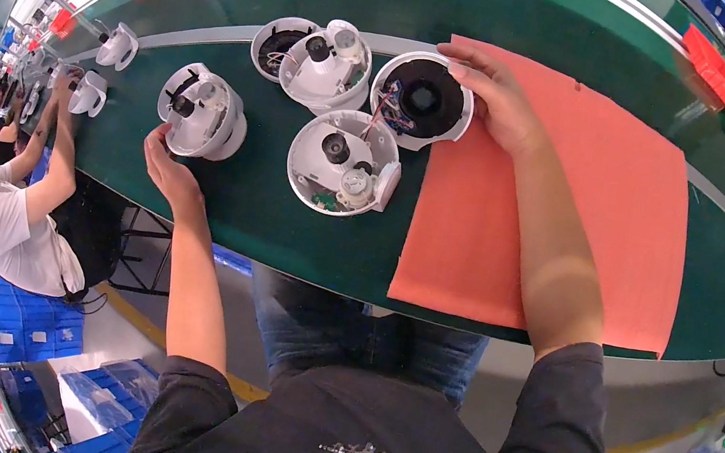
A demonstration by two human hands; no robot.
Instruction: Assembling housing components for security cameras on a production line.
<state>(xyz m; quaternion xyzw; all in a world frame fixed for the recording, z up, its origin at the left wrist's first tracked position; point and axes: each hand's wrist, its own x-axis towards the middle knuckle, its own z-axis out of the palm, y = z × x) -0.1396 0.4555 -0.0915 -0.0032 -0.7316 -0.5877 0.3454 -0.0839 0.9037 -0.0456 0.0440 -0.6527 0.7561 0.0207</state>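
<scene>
My right hand (498,100) grips the right rim of a round white housing (389,64) with a black inside, its thumb on the edge and fingers over the far side. Loose wires join this housing to an open white housing (297,157) holding a black lens-like cylinder. At the left, my left hand (171,178) has its fingers apart, touching the near-left side of another white housing (226,130). A further white housing (310,82) stands at the back, wired to a round cover (264,44) with a dark inside.
An orange mat (559,213) lies under my right forearm on the green table (250,207). Red bins (711,67) hang along the far rail. To my left, a co-worker (12,204) handles a white part (89,93). Blue crates (25,322) stand behind.
</scene>
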